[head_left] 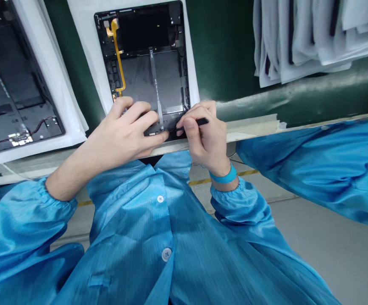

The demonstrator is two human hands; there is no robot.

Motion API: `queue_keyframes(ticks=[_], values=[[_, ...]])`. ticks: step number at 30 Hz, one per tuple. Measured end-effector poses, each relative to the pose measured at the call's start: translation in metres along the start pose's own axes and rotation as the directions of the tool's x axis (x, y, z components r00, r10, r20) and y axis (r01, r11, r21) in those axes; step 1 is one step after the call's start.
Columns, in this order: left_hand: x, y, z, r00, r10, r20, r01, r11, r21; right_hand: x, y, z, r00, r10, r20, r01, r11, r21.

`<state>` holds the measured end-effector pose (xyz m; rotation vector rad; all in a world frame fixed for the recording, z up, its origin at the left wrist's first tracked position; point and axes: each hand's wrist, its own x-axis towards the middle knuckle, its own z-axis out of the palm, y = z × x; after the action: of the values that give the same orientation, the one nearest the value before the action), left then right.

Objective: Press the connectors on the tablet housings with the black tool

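An opened tablet housing (171,67) with dark inner parts lies on a white foam sheet (87,46). A yellow flex cable (120,67) runs down its left side, and a grey ribbon cable (156,87) crosses its middle. My left hand (129,127) rests over the lower left of the housing, fingers apart, its index fingertip or thumb at the bottom edge near the ribbon's end. In my right hand (204,131) a thin black tool (202,121) is pinched, its tip pointing left at the lower right corner of the housing.
At the left, a second opened tablet (12,84) lies on white sheets (48,55). White foam sleeves (298,42) are stacked at the upper right of the green mat (226,55). The table's front edge has tape (253,125). Another person's blue sleeve (326,165) shows at the right.
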<state>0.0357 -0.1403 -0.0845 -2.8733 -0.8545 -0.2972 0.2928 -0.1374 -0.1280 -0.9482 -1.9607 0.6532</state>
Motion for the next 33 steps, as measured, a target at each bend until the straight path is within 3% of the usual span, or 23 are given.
queue_keyframes(ticks=[7,16,28,33], values=[[0.0,0.0,0.004,0.998,0.004,-0.063,-0.006,1.0,-0.022,0.0,0.0,0.0,1.0,0.011,0.013,-0.011,1.0,-0.008],[-0.005,-0.004,0.007,0.999,-0.029,-0.026,0.027,0.994,-0.103,0.0,0.007,0.002,0.998,-0.038,0.055,0.042,0.995,-0.086],[0.008,-0.015,-0.006,0.994,0.091,0.065,-0.09,0.996,-0.018,0.001,0.002,0.0,0.988,0.121,0.101,-0.121,0.993,-0.01],[0.007,-0.017,-0.003,0.996,0.064,0.058,-0.056,0.99,-0.13,0.003,0.002,0.001,0.989,0.11,0.097,-0.109,0.994,-0.014]])
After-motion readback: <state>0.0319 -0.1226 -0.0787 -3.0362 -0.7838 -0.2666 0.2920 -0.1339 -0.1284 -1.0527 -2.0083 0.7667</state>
